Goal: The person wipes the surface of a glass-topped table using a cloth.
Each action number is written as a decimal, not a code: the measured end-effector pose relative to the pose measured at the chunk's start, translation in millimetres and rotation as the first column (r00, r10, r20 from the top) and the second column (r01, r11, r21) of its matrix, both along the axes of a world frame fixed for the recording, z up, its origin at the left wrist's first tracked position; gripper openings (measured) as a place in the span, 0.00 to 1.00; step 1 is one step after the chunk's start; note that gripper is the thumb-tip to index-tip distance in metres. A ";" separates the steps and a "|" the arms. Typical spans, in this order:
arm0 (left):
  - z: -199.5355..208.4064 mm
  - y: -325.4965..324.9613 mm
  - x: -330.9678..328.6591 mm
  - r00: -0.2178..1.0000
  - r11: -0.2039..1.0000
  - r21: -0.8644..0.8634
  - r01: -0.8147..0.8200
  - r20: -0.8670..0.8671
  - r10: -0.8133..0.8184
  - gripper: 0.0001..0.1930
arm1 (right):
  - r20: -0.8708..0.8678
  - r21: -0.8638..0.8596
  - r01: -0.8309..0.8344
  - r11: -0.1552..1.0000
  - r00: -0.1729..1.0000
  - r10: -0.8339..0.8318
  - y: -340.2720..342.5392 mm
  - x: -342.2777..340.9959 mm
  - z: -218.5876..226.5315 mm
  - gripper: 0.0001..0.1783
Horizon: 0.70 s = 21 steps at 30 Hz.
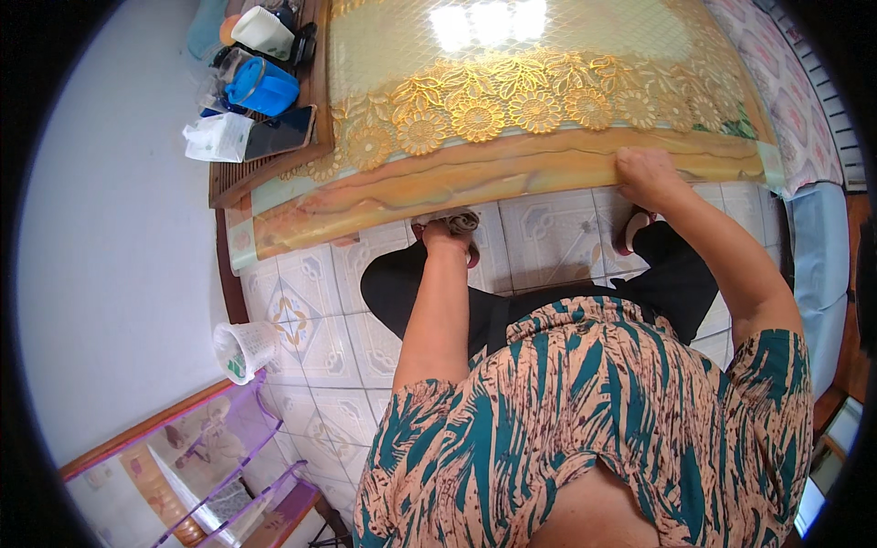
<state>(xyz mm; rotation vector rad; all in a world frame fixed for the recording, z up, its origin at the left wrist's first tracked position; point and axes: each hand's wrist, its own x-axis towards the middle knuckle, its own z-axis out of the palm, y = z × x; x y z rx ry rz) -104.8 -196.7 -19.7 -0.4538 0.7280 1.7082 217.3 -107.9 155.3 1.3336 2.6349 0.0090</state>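
Note:
My left hand [445,237] is closed round a crumpled greyish cloth [462,221], just below the table's front edge. Over at the right, my right hand [647,173] has its fingers curled on the edge of the table cover [512,164]. That cover is clear and glossy, with a gold flower border and a marbled, orange-brown strip hanging along the front. The fingertips of both hands are partly hidden.
On a slatted wooden stand [274,169] at the far left are a blue mug [263,87], a dark phone [280,133] and a white tissue pack [219,138]. A white basket [245,352] stands by the left wall. A light-blue covered seat [816,274] is at the right.

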 end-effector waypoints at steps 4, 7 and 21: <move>-10.4 -11.0 -29.6 0.997 0.998 0.021 0.063 -0.053 -0.062 0.20 | -0.044 0.015 -0.011 1.000 0.999 0.012 -3.6 -11.7 6.3 0.16; 24.2 -18.7 -38.4 0.995 0.999 -0.028 0.042 -0.092 -0.045 0.19 | -0.023 0.009 0.037 0.999 0.999 -0.037 -2.1 -1.1 0.1 0.16; 46.9 -100.3 -269.9 0.604 0.908 -0.063 -0.415 -0.765 0.223 0.20 | -0.024 0.020 0.043 0.999 0.999 -0.042 -3.8 5.5 -0.1 0.17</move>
